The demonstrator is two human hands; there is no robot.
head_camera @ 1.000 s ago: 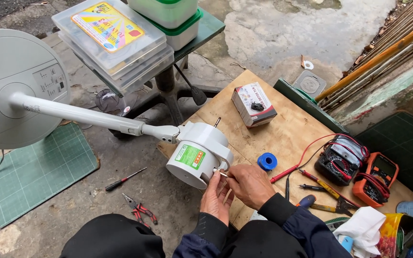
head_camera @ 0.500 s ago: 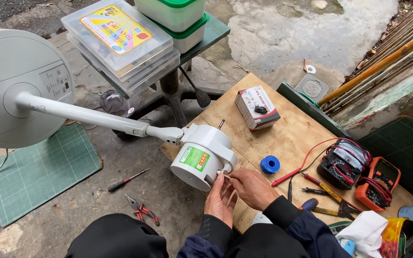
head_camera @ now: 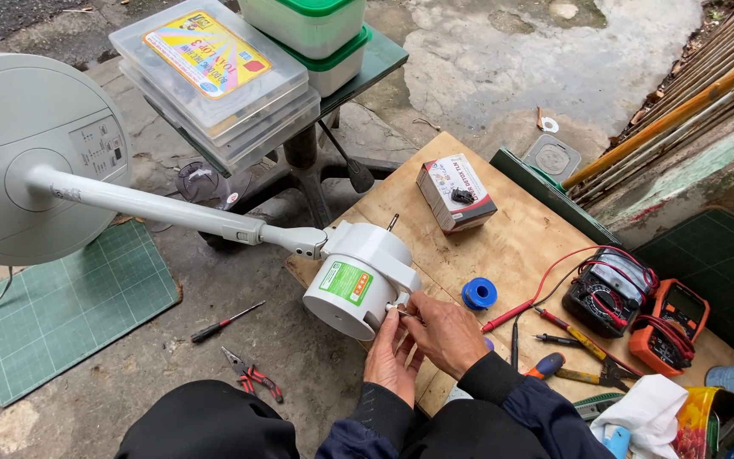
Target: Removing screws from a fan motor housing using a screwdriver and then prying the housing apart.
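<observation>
Hands met at the side of the white fan motor (head_camera: 358,285), which lay on the near edge of the wooden board (head_camera: 511,246). My left hand (head_camera: 390,355) cupped the housing from below, fingers loosely curled. My right hand (head_camera: 448,331) pinched something small against it; I could not tell what. Just beyond my right hand sat a blue spool (head_camera: 478,293), with a red screwdriver (head_camera: 224,322) off to my left.

Floor: cracked grey concrete (head_camera: 503,59), damp-looking.
Furniture: low plywood board (head_camera: 511,238); small dark green table (head_camera: 380,59) on a metal leg.
Mat: green cutting mat (head_camera: 70,297).
Light: soft daylight.
</observation>
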